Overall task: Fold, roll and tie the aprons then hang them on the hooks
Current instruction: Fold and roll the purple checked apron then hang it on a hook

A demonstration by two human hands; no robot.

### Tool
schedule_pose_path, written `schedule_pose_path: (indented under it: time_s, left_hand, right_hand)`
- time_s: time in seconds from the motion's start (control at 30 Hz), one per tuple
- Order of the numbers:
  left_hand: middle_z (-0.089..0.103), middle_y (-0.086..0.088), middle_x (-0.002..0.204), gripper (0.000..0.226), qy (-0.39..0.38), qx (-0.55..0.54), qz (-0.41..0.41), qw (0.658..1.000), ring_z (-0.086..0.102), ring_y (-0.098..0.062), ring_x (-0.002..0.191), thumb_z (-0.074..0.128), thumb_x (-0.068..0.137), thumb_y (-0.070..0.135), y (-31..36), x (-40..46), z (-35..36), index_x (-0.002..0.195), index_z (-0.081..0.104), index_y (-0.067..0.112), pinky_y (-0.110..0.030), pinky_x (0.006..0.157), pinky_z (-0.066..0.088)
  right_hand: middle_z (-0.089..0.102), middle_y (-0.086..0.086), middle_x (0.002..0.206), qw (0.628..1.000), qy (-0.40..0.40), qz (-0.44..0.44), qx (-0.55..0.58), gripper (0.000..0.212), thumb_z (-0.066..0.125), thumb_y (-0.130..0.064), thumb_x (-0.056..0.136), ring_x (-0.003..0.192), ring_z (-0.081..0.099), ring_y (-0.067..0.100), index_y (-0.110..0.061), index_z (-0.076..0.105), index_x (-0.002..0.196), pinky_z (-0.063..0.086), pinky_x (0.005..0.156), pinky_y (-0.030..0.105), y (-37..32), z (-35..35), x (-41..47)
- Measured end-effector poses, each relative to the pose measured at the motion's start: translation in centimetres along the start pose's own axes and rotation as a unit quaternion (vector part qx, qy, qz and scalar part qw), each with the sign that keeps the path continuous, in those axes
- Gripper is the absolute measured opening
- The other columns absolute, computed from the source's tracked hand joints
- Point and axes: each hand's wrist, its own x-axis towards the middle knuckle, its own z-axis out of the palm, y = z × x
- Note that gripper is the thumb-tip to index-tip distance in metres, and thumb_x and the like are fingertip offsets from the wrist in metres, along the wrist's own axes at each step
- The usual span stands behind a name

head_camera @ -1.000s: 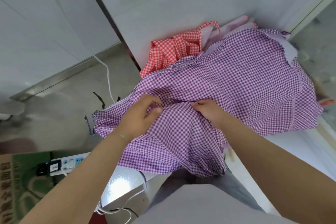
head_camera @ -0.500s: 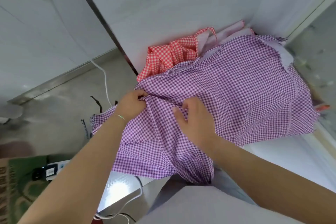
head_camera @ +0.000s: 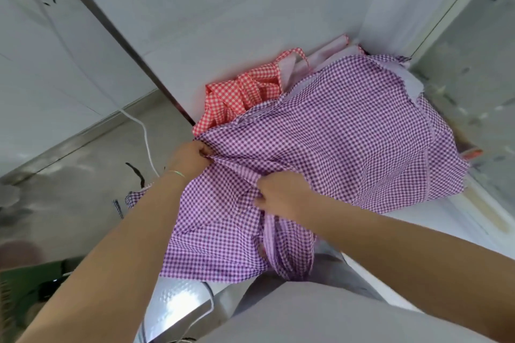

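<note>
A purple gingham apron lies spread over a white table in the corner, its near part hanging off the front edge. My left hand pinches the apron's left edge near the table's left side. My right hand grips a bunched fold of the same apron in the middle, just above a hanging strap. A red gingham apron lies crumpled behind it against the wall, partly covered by the purple one. No hooks are in view.
White walls close the table in at the back and right. A white cable runs down to the grey floor on the left. A shiny metal surface sits below the table's front. A glass pane stands at the right.
My left hand has moved left and up along the apron's edge, pulling it outward. My right hand has shifted from flat on the cloth to gripping a bunched fold.
</note>
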Motion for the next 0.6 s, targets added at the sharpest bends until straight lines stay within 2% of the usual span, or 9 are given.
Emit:
schedule_pose_path:
  time_s: [0.07,0.13,0.17,0.27,0.33,0.37,0.5,0.53,0.6]
  left_hand:
    - [0.066,-0.010,0.107,0.009,0.009,0.023,-0.001,1.000,0.058,-0.028,0.095,0.062,0.086,0.012,-0.2,0.1,0.2,0.092,0.068,0.014,-0.033,0.083,0.045]
    - [0.066,-0.011,0.105,0.007,0.009,0.037,-0.001,0.999,0.059,-0.030,0.094,0.062,0.088,0.016,-0.1,0.0,0.3,0.091,0.068,0.013,-0.036,0.084,0.047]
    - [0.066,-0.012,0.103,0.007,0.008,0.038,0.000,0.999,0.059,-0.030,0.092,0.062,0.088,0.018,0.0,-0.1,0.2,0.089,0.067,0.012,-0.037,0.083,0.047]
    - [0.064,-0.012,0.097,0.010,0.004,0.042,0.000,0.999,0.057,-0.028,0.086,0.061,0.090,0.020,0.2,-0.3,0.1,0.086,0.065,0.012,-0.035,0.080,0.046]
    - [0.065,-0.010,0.096,0.010,0.006,0.045,-0.006,0.999,0.058,-0.027,0.085,0.060,0.091,0.023,0.3,-0.6,0.0,0.084,0.062,0.016,-0.036,0.080,0.048]
    - [0.065,-0.010,0.095,0.012,0.008,0.045,-0.006,0.999,0.059,-0.028,0.084,0.059,0.091,0.026,0.3,-0.6,0.1,0.082,0.061,0.017,-0.037,0.079,0.050]
    - [0.067,-0.011,0.096,0.017,0.030,0.028,-0.005,0.999,0.059,-0.029,0.083,0.052,0.092,0.029,0.1,-1.0,0.4,0.092,0.063,0.016,-0.035,0.074,0.047]
    - [0.066,-0.010,0.098,0.019,0.050,0.020,-0.006,0.999,0.059,-0.029,0.083,0.051,0.091,0.030,0.0,-1.1,0.7,0.097,0.063,0.017,-0.035,0.074,0.047]
    - [0.061,-0.011,0.107,0.024,0.112,0.011,-0.009,0.994,0.056,-0.032,0.093,0.053,0.088,0.031,0.2,-1.4,1.3,0.106,0.059,0.016,-0.041,0.080,0.048]
  right_hand:
    - [0.060,0.004,0.096,0.991,0.027,0.050,0.118,0.019,0.053,-0.017,0.091,0.086,0.061,0.024,-0.012,0.050,0.109,0.047,0.067,0.028,2.9,-1.0,-0.3]
    - [0.055,0.002,0.093,0.975,0.042,0.101,0.194,0.027,0.052,-0.005,0.088,0.073,0.056,0.020,-0.017,0.044,0.110,0.040,0.057,0.028,5.7,-2.8,-1.2]
    - [0.056,0.003,0.100,0.972,0.056,0.124,0.190,0.032,0.053,-0.006,0.088,0.074,0.057,0.021,-0.020,0.042,0.114,0.040,0.059,0.029,7.1,-3.9,-1.7]
    - [0.057,0.004,0.123,0.975,0.048,0.205,0.076,0.042,0.052,-0.011,0.089,0.100,0.060,0.027,-0.025,0.044,0.128,0.045,0.078,0.036,11.1,-7.4,-2.7]
    - [0.061,0.005,0.117,0.967,0.059,0.250,-0.006,0.032,0.049,-0.015,0.092,0.102,0.059,0.028,-0.021,0.055,0.123,0.046,0.085,0.039,13.4,-9.1,-2.6]
    - [0.062,0.007,0.112,0.959,0.109,0.259,-0.044,0.028,0.048,-0.015,0.092,0.099,0.059,0.029,-0.016,0.060,0.117,0.046,0.086,0.040,14.6,-9.6,-2.4]
    - [0.062,0.020,0.110,0.907,0.345,0.237,-0.036,0.025,0.050,-0.014,0.091,0.099,0.056,0.037,-0.004,0.062,0.112,0.039,0.089,0.045,17.9,-9.3,-0.6]
    - [0.062,0.018,0.113,0.914,0.346,0.213,-0.013,0.029,0.049,-0.021,0.093,0.101,0.056,0.037,-0.007,0.061,0.115,0.040,0.090,0.045,18.0,-9.0,-0.2]
    - [0.060,0.012,0.124,0.953,0.269,0.136,0.013,0.038,0.048,-0.035,0.095,0.109,0.056,0.034,-0.015,0.057,0.126,0.044,0.093,0.044,17.7,-8.0,0.9]
